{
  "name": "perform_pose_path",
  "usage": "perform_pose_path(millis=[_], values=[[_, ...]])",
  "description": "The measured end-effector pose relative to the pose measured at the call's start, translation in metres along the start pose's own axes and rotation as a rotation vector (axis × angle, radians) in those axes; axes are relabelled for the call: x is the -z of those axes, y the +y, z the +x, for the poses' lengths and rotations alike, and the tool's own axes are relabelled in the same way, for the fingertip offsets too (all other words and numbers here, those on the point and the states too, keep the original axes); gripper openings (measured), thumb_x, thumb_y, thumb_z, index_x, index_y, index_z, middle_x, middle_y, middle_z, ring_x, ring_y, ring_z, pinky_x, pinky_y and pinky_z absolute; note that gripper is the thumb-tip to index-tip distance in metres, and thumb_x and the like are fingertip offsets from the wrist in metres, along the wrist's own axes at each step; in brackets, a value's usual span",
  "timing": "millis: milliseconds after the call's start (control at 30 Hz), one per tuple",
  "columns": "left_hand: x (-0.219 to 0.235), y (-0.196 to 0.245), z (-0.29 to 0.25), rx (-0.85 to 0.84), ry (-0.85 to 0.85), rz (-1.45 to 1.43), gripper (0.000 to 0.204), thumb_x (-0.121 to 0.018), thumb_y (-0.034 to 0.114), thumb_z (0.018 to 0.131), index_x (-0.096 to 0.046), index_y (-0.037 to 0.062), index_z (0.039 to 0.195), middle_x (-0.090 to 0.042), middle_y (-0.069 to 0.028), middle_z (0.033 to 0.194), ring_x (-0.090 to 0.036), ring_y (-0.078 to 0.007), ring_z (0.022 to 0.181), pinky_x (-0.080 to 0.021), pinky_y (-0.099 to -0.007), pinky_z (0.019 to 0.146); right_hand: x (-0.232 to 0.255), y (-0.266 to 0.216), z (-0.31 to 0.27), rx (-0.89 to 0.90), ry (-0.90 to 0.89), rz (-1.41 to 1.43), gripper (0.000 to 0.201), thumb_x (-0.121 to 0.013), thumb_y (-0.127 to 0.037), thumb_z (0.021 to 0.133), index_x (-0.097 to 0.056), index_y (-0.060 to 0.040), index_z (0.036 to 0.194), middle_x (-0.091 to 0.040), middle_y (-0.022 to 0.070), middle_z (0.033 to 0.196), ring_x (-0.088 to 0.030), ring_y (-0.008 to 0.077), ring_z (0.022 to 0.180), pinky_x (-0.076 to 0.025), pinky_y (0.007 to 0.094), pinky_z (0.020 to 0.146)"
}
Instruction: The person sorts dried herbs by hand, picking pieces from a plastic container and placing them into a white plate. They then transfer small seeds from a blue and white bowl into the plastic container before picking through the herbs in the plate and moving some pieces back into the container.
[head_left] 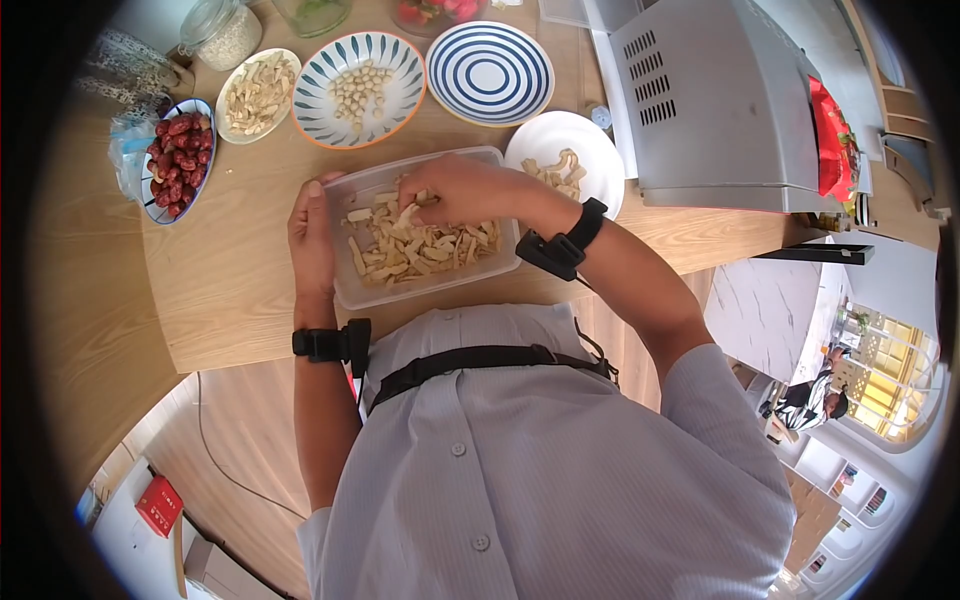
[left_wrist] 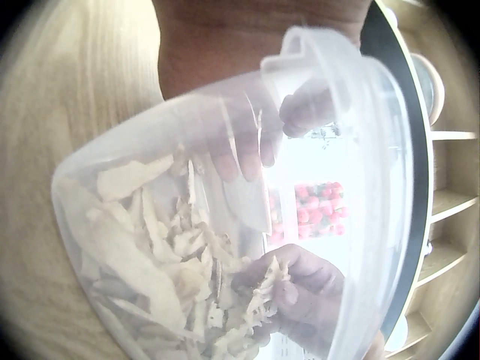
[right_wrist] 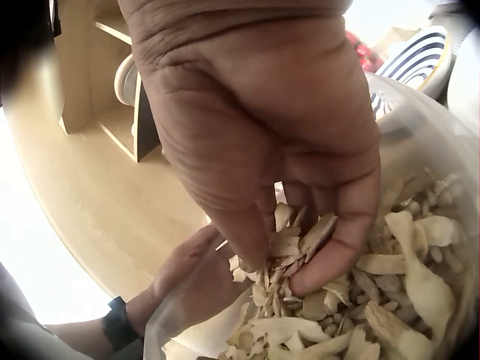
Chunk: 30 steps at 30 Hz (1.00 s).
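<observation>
A clear plastic container [head_left: 425,290] holds many pale dried slices [head_left: 425,250], thin and curled like dried root or mushroom. My left hand [head_left: 312,235] grips its left side from outside, the fingers showing through the wall in the left wrist view. My right hand [head_left: 455,190] reaches in over the far side. Between its thumb and fingers it pinches several dried slices [right_wrist: 289,244], just above the pile. Through the plastic, the left wrist view shows the right hand's fingers [left_wrist: 300,289] and the slices they hold.
Along the table's back stand a plate of dried red dates [head_left: 180,165], a plate of pale slices [head_left: 258,97], a plate of round beads or seeds [head_left: 310,75], a blue-ringed plate [head_left: 490,72] and a white plate [head_left: 600,150] with slices. A grey appliance [head_left: 700,110] stands right.
</observation>
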<state>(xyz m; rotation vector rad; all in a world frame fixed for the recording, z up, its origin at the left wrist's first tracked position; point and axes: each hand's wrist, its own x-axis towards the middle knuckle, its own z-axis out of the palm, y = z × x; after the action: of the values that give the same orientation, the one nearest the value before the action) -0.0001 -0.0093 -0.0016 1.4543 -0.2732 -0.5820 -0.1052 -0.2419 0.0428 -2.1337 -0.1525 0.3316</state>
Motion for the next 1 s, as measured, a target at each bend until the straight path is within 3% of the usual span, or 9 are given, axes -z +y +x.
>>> perform_pose_path(millis=[67, 167, 367, 567, 667, 767, 1000], values=[[0.000, -0.001, 0.001, -0.009, 0.004, 0.006, 0.042, -0.046, 0.036, 0.113, -0.069, 0.0019, 0.121, -0.070, -0.0040, 0.111, -0.062, -0.0129, 0.104, -0.049, -0.0302, 0.096, 0.004, -0.007, -0.002, -0.164, -0.061, 0.127, 0.024, -0.075, -0.016, 0.091, -0.072, -0.0022, 0.111, -0.074, 0.0131, 0.096, -0.072, 0.0255, 0.076, -0.055, 0.0381, 0.074], [0.000, 0.001, -0.001, -0.003, 0.005, 0.023, 0.042, -0.046, 0.035, 0.113, -0.068, 0.0016, 0.121, -0.070, -0.0043, 0.112, -0.062, -0.0134, 0.104, -0.048, -0.0304, 0.097, 0.003, -0.003, -0.001, -0.225, -0.083, 0.230, 0.026, -0.072, -0.018, 0.093, -0.072, -0.0018, 0.113, -0.074, 0.0129, 0.092, -0.072, 0.0197, 0.064, -0.056, 0.0340, 0.059], [0.001, -0.001, 0.000, 0.014, 0.003, -0.021, 0.041, -0.046, 0.035, 0.113, -0.068, 0.0015, 0.122, -0.070, -0.0046, 0.112, -0.062, -0.0137, 0.105, -0.048, -0.0305, 0.097, 0.000, -0.010, -0.004, -0.124, 0.026, 0.175, 0.025, -0.070, -0.018, 0.095, -0.072, -0.0014, 0.113, -0.074, 0.0116, 0.084, -0.073, 0.0200, 0.063, -0.056, 0.0344, 0.061], [0.003, -0.006, 0.002, -0.001, -0.002, -0.011, 0.041, -0.045, 0.034, 0.113, -0.069, 0.0025, 0.121, -0.070, -0.0038, 0.112, -0.061, -0.0127, 0.105, -0.048, -0.0297, 0.097, 0.005, -0.015, -0.006, -0.252, -0.061, 0.175, 0.027, -0.068, -0.024, 0.100, -0.069, -0.0021, 0.116, -0.071, 0.0115, 0.089, -0.073, 0.0175, 0.067, -0.056, 0.0312, 0.064], [0.006, -0.008, 0.002, -0.009, -0.017, 0.011, 0.044, -0.047, 0.038, 0.113, -0.067, 0.0013, 0.127, -0.073, -0.0081, 0.115, -0.065, -0.0149, 0.107, -0.050, -0.0310, 0.099, 0.003, -0.014, -0.007, -0.262, -0.076, 0.221, 0.028, -0.067, -0.024, 0.101, -0.068, -0.0028, 0.119, -0.070, 0.0096, 0.093, -0.073, 0.0155, 0.070, -0.057, 0.0296, 0.066], [0.007, -0.008, 0.002, -0.008, -0.020, 0.020, 0.044, -0.047, 0.038, 0.113, -0.067, 0.0011, 0.127, -0.073, -0.0080, 0.115, -0.065, -0.0148, 0.107, -0.050, -0.0309, 0.099, 0.002, -0.014, -0.007, -0.362, -0.080, 0.395, 0.027, -0.066, -0.025, 0.103, -0.067, -0.0043, 0.121, -0.071, 0.0069, 0.093, -0.073, 0.0136, 0.073, -0.058, 0.0273, 0.068], [0.009, -0.010, 0.004, -0.017, -0.023, 0.033, 0.044, -0.047, 0.038, 0.113, -0.066, 0.0008, 0.128, -0.073, -0.0081, 0.116, -0.065, -0.0151, 0.107, -0.050, -0.0312, 0.099, 0.003, -0.011, -0.011, -0.332, -0.077, 0.484, 0.028, -0.066, -0.027, 0.103, -0.068, -0.0056, 0.121, -0.071, 0.0043, 0.093, -0.072, 0.0112, 0.075, -0.057, 0.0247, 0.066]])
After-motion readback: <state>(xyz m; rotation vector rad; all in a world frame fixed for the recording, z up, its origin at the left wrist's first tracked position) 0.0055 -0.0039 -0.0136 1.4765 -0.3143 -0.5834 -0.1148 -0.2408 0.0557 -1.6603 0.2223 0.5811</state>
